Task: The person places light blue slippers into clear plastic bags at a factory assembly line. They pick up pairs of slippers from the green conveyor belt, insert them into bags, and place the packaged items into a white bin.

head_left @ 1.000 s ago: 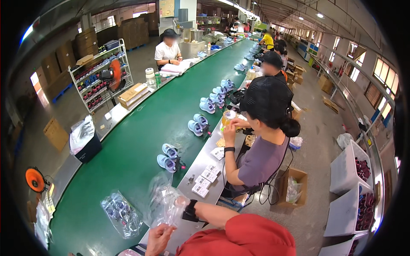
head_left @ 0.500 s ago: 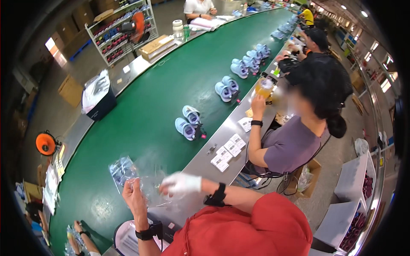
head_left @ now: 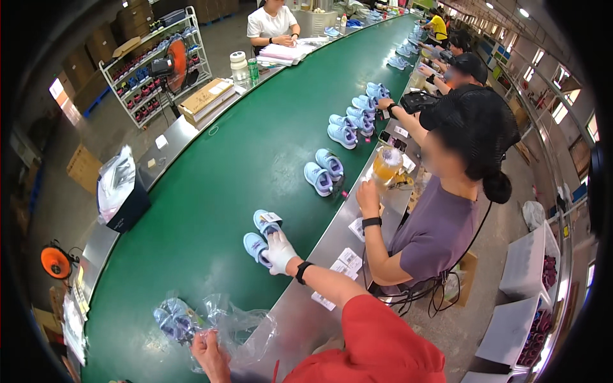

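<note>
At the lower edge my left hand pinches a thin transparent plastic bag, which lies loose and crumpled over the belt's near edge. Beside it, a pair of light-blue shoes in a transparent bag lies on the green belt. My right hand, in a white glove, reaches forward and grips at the heel end of a second pair, light-blue child-size shoes with lilac linings. A white tag lies on the farther shoe of that pair. The gloved fingertips are partly hidden against the shoe.
More light-blue shoe pairs stand along the green belt. Close on the right sits a co-worker in a purple shirt, beside a metal ledge with white labels. A dark bin and orange fan stand left.
My right hand has left the plastic bag and reached forward to the shoes, while my left still holds the bag. The shoes have come nearer, and the view has shifted. A farther co-worker now reaches to shoes.
</note>
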Motion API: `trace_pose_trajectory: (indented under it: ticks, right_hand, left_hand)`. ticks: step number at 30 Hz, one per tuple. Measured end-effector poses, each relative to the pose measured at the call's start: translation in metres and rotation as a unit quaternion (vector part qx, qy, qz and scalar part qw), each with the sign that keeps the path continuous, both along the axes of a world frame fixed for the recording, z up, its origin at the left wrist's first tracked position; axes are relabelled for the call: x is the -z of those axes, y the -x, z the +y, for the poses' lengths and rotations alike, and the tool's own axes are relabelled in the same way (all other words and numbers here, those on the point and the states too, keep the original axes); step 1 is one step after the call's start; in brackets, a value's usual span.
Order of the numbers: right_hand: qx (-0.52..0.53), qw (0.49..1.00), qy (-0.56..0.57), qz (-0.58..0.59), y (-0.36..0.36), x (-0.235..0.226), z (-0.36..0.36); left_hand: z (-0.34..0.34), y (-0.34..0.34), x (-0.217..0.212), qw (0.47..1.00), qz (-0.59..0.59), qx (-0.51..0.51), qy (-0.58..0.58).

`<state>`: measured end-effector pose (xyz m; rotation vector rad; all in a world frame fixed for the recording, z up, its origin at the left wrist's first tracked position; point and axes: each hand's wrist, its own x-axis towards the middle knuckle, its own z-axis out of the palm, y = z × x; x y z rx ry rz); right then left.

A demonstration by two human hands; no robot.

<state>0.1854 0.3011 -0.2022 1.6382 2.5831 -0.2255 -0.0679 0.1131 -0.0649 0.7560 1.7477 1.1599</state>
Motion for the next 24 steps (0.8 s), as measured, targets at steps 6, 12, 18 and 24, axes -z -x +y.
trace_pose_trajectory:
  ticks: [6, 12, 18, 24]
  right_hand:
    - [0.039, 0.993, -0.058, 0.097, -0.018, 0.025, -0.011]
    - [0.158, 0.943, 0.047, 0.289, 0.011, -0.028, -0.025]
    - [0.065, 0.517, 0.318, 0.792, 0.011, -0.123, -0.099]
    - [-0.081, 0.758, 0.387, 0.518, 0.023, -0.177, -0.169]
  left_hand:
    - [0.003, 0.004, -0.002, 0.999, -0.041, -0.02, -0.031]
    - [-0.016, 0.016, -0.006, 0.996, -0.072, -0.039, -0.021]
    - [-0.026, 0.032, 0.014, 0.985, -0.132, -0.066, -0.09]
    - [-0.027, 0.018, -0.013, 0.959, -0.198, -0.048, -0.197]
